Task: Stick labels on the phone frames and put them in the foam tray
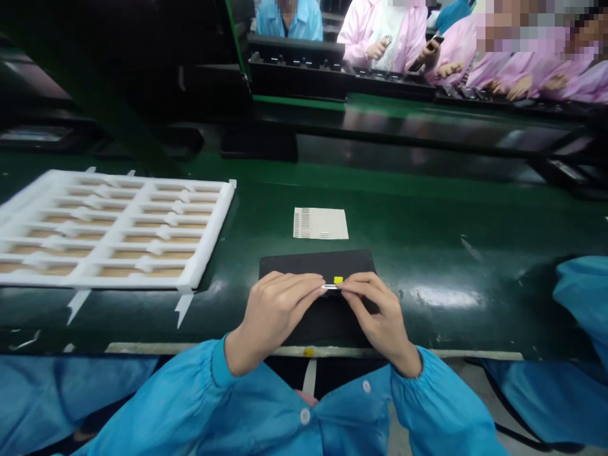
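Observation:
Between the fingertips of both hands is a small, thin, silvery-white strip [330, 287], too small to name more exactly. My left hand [281, 307] pinches its left end, and my right hand [377, 308] pinches its right end. A small yellow tab [338, 280] shows just above the strip, beside my right fingertips. Under both hands lies a flat black mat [316, 259], partly covered by them. Beyond the mat, a white sheet [327, 224] with rows of small dark marks lies on the green table.
A white foam tray [204, 253] with slotted compartments stands on the left of the green table [427, 234], fixed with white tape pieces. Pale tape [451, 354] runs along the front edge. A blue sleeve [584, 291] is at right. People in pink and blue work across the line.

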Available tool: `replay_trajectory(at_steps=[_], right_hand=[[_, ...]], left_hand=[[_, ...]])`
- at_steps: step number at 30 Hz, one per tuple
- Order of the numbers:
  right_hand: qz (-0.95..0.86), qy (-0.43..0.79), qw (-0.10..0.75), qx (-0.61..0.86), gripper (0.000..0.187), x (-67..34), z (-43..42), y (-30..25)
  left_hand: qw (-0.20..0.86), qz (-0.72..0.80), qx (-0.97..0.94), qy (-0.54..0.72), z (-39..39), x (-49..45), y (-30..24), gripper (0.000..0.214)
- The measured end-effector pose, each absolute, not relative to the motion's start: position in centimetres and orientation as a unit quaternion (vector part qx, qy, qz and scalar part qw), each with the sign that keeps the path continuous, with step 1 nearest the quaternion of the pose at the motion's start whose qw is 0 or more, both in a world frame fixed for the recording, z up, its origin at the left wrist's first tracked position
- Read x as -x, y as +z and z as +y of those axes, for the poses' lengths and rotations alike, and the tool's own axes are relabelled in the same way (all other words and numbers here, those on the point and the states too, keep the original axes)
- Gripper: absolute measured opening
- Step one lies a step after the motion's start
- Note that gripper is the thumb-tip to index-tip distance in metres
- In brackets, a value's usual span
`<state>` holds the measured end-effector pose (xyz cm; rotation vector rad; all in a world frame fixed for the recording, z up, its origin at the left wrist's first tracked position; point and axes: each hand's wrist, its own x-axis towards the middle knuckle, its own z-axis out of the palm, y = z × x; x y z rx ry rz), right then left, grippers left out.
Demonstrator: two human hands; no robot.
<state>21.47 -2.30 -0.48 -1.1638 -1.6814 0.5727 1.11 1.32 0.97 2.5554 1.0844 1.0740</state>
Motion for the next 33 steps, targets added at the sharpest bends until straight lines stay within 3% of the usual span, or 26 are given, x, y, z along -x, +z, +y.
replay_trajectory(at_steps=[5,22,33], right_hand=[[-0.674,0.259,0.488,0.49,0.023,-21.4,-2.5,-0.2],[-0.753,0.147,0.459,0.449,0.05,-21.8,-3.0,-1.4],[-0.754,0.18,0.428,0.463,0.04,-22.0,-3.0,-0.4]], left_hand=[[0.103,0.38,-0.841,0.372,1.1,-1.7,1.3,0.006],[0.162,0.386,-0.85,0.321,1.4,-1.4,2.3,0.013],[-0.012,0.231,-0.924,0.305,1.9,0.5,1.2,0.026]])
